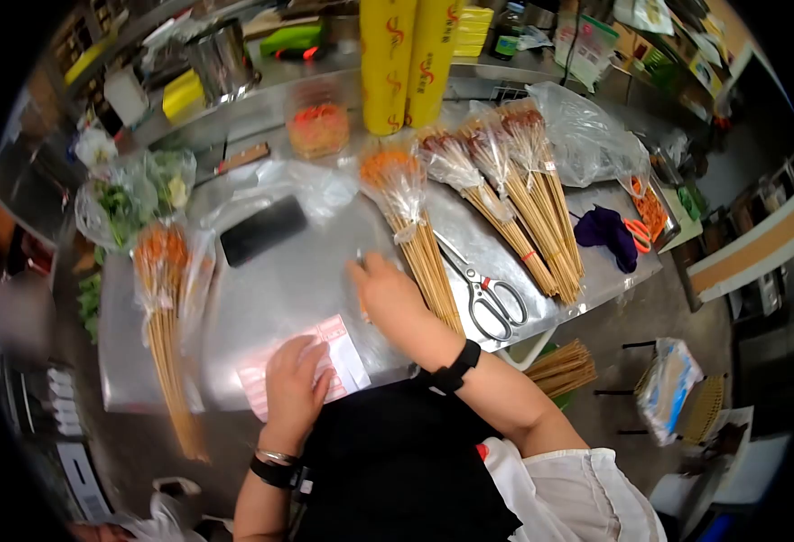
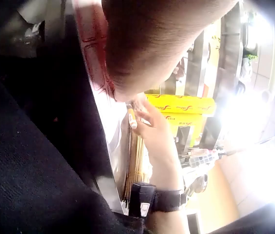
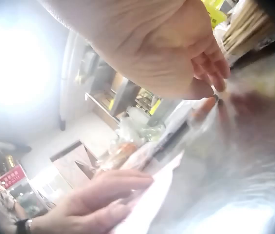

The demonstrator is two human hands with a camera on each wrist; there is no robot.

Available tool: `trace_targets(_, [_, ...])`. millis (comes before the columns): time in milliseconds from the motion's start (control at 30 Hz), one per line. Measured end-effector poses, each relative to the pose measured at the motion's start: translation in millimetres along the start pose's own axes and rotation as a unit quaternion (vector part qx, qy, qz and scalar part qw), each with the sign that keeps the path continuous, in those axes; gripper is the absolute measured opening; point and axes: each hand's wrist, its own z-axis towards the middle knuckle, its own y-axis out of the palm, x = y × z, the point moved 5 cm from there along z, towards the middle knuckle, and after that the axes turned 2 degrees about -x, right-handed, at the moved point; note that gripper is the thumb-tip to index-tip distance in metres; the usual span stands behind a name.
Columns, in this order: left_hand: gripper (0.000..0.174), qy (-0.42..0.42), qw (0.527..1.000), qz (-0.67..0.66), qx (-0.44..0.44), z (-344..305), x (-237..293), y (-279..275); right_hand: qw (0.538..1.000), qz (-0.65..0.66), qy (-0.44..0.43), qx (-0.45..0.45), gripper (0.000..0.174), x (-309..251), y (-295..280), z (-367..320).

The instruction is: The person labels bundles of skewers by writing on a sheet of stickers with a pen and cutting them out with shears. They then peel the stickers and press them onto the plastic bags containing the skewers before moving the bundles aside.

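Step in hand, as I am judging it: steadying the sheet (image 1: 338, 354) with one hand while keeping the pen ready in the other. The sheet is lying at the lower centre of the head view, on the table (image 1: 234, 316). My left hand (image 1: 294, 379) is resting on it with fingers nearly straight and slightly spread, gripping nothing that I can see. My right hand (image 1: 390, 291), at the centre of that view, is curling its fingers and thumb around what is appearing to be a pen (image 2: 132, 117); the exact grip is partly hidden. The scissors (image 1: 487, 303) are lying right of centre, beside the skewers (image 1: 428, 262).

Next move, by my judgement: it is calling for light left-hand pressure on the sheet, a firm pen grip and, if writing is intended, a reach toward lower centre.
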Motion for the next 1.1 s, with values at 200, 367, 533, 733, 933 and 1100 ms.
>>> trace_targets(200, [0.044,0.021,0.999,-0.006,-0.034,5,-9,-4,0.993,-0.006,0.06,0.101,0.042,41,-83,-65])
trace_targets(367, [0.05,-0.016,0.999,0.038,-0.014,34,-15,-15,0.985,-0.065,0.162,0.002,0.055,116,-90,-135])
trace_targets(533, [0.054,-0.134,0.974,0.074,-0.166,58,-29,-13,0.979,-0.068,0.185,-0.048,0.054,133,-90,-130])
trace_targets(733, [0.051,-0.212,0.958,0.027,-0.19,61,-28,-18,0.925,0.204,0.312,-0.073,0.065,134,-111,-149])
trace_targets(933, [0.045,-0.231,0.945,-0.212,-0.099,44,-55,-8,0.845,0.419,0.332,-0.005,0.063,122,-122,-190])
trace_targets(1100, [0.029,-0.297,0.854,-0.424,-0.052,36,-44,-17,0.767,0.573,0.27,-0.098,0.053,61,-125,-166])
